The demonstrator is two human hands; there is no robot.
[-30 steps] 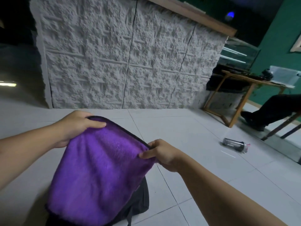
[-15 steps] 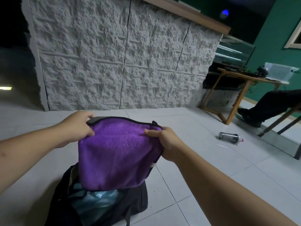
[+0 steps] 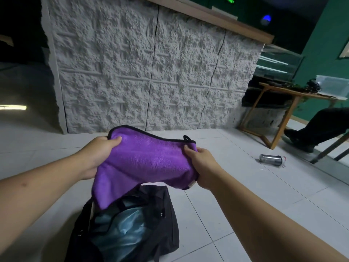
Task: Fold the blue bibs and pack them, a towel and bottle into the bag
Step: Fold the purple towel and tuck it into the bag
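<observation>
Towel [image 3: 149, 163]: purple, held folded over the open black bag [image 3: 166, 224].
Left hand [image 3: 98, 154]: pinching its left edge.
Right hand [image 3: 202, 165]: gripping its right end.
Bag contents [image 3: 122, 227]: blue, probably the bibs.
Bottle [image 3: 272, 160]: lying on the floor tiles [image 3: 236, 195], well apart.

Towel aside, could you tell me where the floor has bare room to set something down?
Bare tiles lie between the bag and the bottle, and left of the bag toward the stone wall. It is crowded right of the bottle, by the table legs and a seated person's foot. Both hands hold the towel over the bag.
</observation>
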